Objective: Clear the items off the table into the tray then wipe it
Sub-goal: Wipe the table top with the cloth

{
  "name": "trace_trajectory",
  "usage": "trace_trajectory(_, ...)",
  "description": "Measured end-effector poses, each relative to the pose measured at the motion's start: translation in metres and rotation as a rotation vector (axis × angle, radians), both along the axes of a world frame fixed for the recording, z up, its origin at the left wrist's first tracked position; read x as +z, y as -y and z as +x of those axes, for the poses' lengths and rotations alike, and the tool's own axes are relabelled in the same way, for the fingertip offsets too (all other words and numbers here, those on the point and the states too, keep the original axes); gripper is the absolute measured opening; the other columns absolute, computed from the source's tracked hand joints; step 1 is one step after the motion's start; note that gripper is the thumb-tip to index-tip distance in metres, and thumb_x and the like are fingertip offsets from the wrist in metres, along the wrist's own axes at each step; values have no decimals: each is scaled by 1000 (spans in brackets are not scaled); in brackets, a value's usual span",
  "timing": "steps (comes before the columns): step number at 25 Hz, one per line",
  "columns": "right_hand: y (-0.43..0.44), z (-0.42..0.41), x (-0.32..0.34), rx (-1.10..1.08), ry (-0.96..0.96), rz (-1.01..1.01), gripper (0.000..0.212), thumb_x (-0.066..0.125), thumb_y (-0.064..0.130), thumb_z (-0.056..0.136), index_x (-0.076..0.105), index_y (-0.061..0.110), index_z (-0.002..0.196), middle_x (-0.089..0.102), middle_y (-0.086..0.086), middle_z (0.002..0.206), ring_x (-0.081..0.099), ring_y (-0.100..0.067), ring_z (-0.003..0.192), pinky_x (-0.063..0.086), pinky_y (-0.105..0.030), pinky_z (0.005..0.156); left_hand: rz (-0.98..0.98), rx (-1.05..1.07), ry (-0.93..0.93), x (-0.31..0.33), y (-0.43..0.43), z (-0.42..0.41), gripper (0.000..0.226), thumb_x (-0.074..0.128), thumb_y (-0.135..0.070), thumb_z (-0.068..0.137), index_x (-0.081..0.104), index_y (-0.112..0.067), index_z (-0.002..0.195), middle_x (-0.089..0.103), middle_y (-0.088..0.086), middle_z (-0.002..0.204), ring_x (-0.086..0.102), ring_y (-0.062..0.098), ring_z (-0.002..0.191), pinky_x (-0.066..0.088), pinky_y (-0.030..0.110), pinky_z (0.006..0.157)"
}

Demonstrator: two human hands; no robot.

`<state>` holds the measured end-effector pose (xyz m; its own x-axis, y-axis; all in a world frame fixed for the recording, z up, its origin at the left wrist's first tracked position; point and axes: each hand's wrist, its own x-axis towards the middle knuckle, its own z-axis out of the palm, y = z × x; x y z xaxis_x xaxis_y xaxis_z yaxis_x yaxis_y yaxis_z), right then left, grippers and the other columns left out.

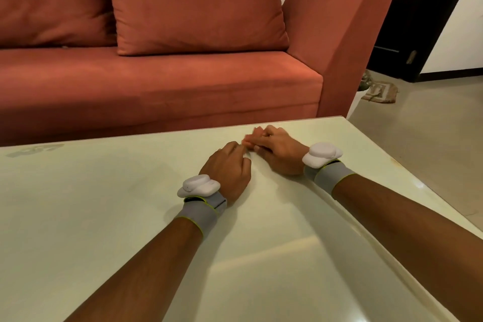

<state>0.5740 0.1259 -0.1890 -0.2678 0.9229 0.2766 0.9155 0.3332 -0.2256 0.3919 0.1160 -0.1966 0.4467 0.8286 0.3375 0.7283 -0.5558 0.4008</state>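
Nearest the lens, the left forearm (146, 264) and the right forearm (407, 222) are seen entering from the bottom edge and drawing together over the table (91, 217). In this head view the table is shown as a glossy cream top filling the lower half. Its far edge is run left to right just beside the sofa (183, 81), its right edge is slanted down toward the lower right, and the two are joined in a corner just beyond the hands. Its left and near ends are cut off by the frame, so its long axis cannot be told.

The left hand (227, 165) is laid knuckles-up on the top, the fingers curled into a loose fist in which nothing is seen. The right hand (278, 150) is set just beside it, nearer the corner, the wrist turned inward so that its fingers (257, 136) are pointed left. These fingers are curled and blurred where they meet the left hand's fingertips; whether anything is pinched there cannot be told.

Each wrist is wrapped in a grey band, left (201, 214) and right (326, 175), and a white device is strapped above each, left (198, 185) and right (322, 154).

Behind the table, a cushion (196, 5) is propped on the rust-red sofa near its armrest. To the right, a mat (381, 91) is laid on the pale floor (431, 117) before a dark door (418, 21).
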Motion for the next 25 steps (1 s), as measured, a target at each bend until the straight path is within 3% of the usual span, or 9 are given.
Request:
trace_trajectory(2, -11, 14, 4, -32, 57, 41, 36, 36, 32, 97, 53, 30, 128, 55, -3, 114, 47, -26, 101, 40, -36, 93, 4, 4, -7, -2, 0, -1, 28, 32, -21, 93, 53, -13, 109, 55, 2, 113, 56, 28, 96, 39, 31, 75)
trace_trajectory(5, -41, 61, 7, -686, 121, -55, 35, 38, 29, 96, 53, 30, 128, 44, -13, 127, 43, -36, 115, 35, -39, 100, 9, -9, -24, -3, 1, -1, 34, 30, -24, 92, 51, -15, 117, 54, 0, 119, 56, 25, 96, 38, 29, 76)
trace_trajectory(6, -47, 60, 7, -731, 122, -88, 35, 41, 28, 94, 54, 28, 126, 44, -15, 127, 43, -36, 116, 35, -39, 100, 22, -26, -34, -4, 1, 0, 38, 27, -27, 90, 51, -15, 117, 54, 1, 118, 56, 25, 94, 39, 30, 76)
trace_trajectory(11, -62, -18, -12, -154, 67, -121, 38, 35, 37, 90, 50, 43, 125, 53, -4, 119, 45, -32, 108, 36, -40, 95, 48, 6, -107, 2, -2, 3, 30, 25, -31, 83, 46, -16, 100, 52, 2, 104, 53, 26, 88, 37, 32, 71)
trace_trajectory(13, -50, 13, -3, -169, 70, -82, 37, 36, 35, 93, 49, 43, 127, 52, -4, 119, 45, -32, 107, 36, -38, 97, 38, 46, -185, 5, -3, 13, 16, 29, -32, 86, 37, -19, 92, 44, 0, 94, 46, 24, 87, 33, 33, 70)
trace_trajectory(17, -22, 148, 4, -798, 185, -99, 48, 32, 25, 93, 34, 52, 132, 44, -12, 129, 43, -38, 116, 34, -41, 106, 111, 55, -153, -3, -13, 50, 35, 27, -38, 80, 45, -20, 104, 46, 3, 108, 45, 25, 98, 33, 37, 82)
trace_trajectory(19, -25, 171, 8, -949, 182, -168, 49, 32, 28, 87, 42, 48, 130, 43, -13, 131, 42, -38, 119, 35, -43, 105, 132, 5, -143, -11, -19, 56, 43, 26, -39, 80, 46, -25, 115, 47, 1, 118, 45, 23, 111, 33, 37, 91)
trace_trajectory(21, -31, 140, 11, -764, 118, -102, 47, 33, 29, 84, 49, 42, 127, 50, -5, 123, 43, -35, 117, 37, -40, 102, 141, 1, -140, -14, -21, 54, 44, 25, -39, 81, 46, -27, 117, 49, 0, 118, 46, 22, 112, 33, 37, 93)
trace_trajectory(25, -11, 69, -2, -131, 48, 11, 34, 43, 16, 98, 55, 20, 129, 55, 8, 102, 43, -18, 102, 30, -21, 86, 151, 9, -128, -15, -19, 51, 46, 24, -37, 81, 47, -26, 120, 50, 0, 119, 47, 21, 112, 34, 36, 95)
